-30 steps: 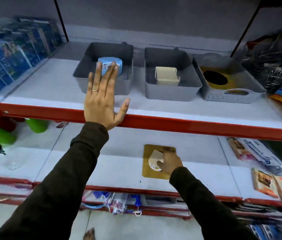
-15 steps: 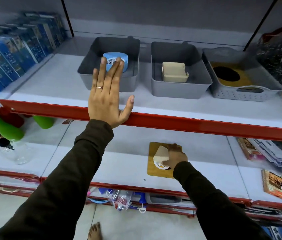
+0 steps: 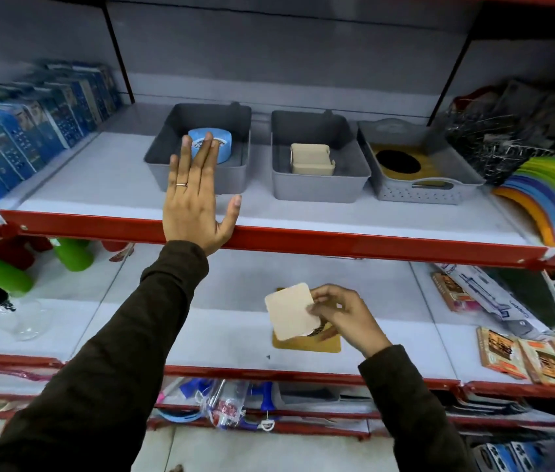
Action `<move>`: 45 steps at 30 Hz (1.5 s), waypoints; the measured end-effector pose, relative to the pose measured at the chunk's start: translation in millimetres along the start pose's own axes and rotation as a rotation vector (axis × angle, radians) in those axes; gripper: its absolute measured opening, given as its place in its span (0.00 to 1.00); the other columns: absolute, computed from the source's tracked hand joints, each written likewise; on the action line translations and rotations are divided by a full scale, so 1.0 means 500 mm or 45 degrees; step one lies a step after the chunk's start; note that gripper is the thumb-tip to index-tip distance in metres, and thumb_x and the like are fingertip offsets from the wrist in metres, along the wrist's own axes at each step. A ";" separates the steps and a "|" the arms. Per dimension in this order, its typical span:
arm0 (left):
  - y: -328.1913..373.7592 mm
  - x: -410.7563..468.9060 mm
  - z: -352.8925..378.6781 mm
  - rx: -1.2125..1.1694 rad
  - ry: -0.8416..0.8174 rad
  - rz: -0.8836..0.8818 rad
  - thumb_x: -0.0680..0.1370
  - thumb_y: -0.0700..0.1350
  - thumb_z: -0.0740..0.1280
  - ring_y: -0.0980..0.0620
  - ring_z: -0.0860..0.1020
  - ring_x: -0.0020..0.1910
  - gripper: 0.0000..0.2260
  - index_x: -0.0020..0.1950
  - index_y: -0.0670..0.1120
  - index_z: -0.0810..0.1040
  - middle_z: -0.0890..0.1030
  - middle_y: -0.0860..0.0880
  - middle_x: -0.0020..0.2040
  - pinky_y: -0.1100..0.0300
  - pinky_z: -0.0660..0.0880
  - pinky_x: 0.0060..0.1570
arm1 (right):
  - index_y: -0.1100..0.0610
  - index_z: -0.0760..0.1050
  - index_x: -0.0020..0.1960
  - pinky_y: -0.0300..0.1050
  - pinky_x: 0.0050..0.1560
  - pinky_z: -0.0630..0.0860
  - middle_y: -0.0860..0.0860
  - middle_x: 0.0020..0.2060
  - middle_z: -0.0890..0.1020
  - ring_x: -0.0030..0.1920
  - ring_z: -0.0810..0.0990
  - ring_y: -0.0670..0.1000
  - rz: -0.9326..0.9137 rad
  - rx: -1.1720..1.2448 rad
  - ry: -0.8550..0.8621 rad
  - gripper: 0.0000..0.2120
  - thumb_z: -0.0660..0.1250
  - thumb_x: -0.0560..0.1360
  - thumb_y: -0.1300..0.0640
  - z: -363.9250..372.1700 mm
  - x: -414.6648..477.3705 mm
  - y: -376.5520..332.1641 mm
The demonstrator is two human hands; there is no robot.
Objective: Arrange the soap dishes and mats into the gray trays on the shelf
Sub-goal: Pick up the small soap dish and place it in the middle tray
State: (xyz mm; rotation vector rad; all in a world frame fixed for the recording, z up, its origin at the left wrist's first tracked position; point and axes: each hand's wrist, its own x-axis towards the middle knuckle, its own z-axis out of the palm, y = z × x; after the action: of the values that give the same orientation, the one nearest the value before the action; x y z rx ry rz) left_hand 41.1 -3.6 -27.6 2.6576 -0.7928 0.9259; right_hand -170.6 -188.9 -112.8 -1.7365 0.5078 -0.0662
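The right hand [image 3: 340, 318] has lifted the cream square soap dish [image 3: 291, 311] clear of the lower shelf: a second ago it lay low on the tan square mat [image 3: 317, 344] with the fingers curled over it, and now it is tilted up with its flat cream face toward the camera, pinched at its right edge between thumb and fingers. A dark patterned label shows just under its near corner. The mat remains flat on the white lower shelf [image 3: 201, 321], partly hidden behind the dish and hand. The left hand [image 3: 194, 202] has not changed its pose; it is open and empty, fingers straight and together, thumb spread, hovering in front of the red front rail [image 3: 371, 241] of the upper shelf, in line with the left gray rectangular plastic tray [image 3: 167, 155]. That tray holds a round light-blue soap dish [image 3: 225, 141]. The middle gray tray [image 3: 320, 189] holds another cream square soap dish [image 3: 312, 158], and the right perforated gray tray with a handle slot [image 3: 415, 194] holds a tan mat with a black round patch [image 3: 397, 161]. So the pickup looks done, and the likely destination for the lifted dish is the middle tray beside its match, with the mat on the lower shelf probably left for the right tray afterward.
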 end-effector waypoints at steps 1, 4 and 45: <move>0.000 -0.002 -0.001 0.001 -0.015 -0.008 0.78 0.63 0.46 0.42 0.49 0.80 0.36 0.80 0.43 0.50 0.52 0.45 0.81 0.50 0.41 0.78 | 0.59 0.80 0.50 0.50 0.33 0.83 0.52 0.44 0.80 0.41 0.83 0.52 -0.042 0.090 -0.022 0.06 0.69 0.74 0.65 -0.009 -0.015 -0.029; 0.000 -0.004 -0.005 0.008 -0.046 -0.014 0.78 0.62 0.48 0.43 0.47 0.81 0.36 0.80 0.43 0.49 0.50 0.45 0.81 0.52 0.38 0.78 | 0.62 0.78 0.50 0.48 0.33 0.84 0.57 0.44 0.80 0.32 0.83 0.50 -0.185 0.269 0.004 0.06 0.69 0.73 0.68 -0.037 -0.050 -0.121; -0.011 0.003 0.007 0.005 0.057 0.007 0.76 0.60 0.53 0.43 0.52 0.80 0.36 0.79 0.41 0.58 0.59 0.43 0.79 0.50 0.44 0.79 | 0.56 0.81 0.43 0.42 0.50 0.81 0.51 0.39 0.84 0.41 0.81 0.48 -0.642 -0.562 0.718 0.09 0.72 0.72 0.50 -0.110 0.267 -0.386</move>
State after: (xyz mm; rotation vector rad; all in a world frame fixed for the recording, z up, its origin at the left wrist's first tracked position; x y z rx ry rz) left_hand 46.9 -1.0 -29.4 2.6293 -0.7895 0.9862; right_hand -10.3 -261.7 51.8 -2.2516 0.4979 -0.8780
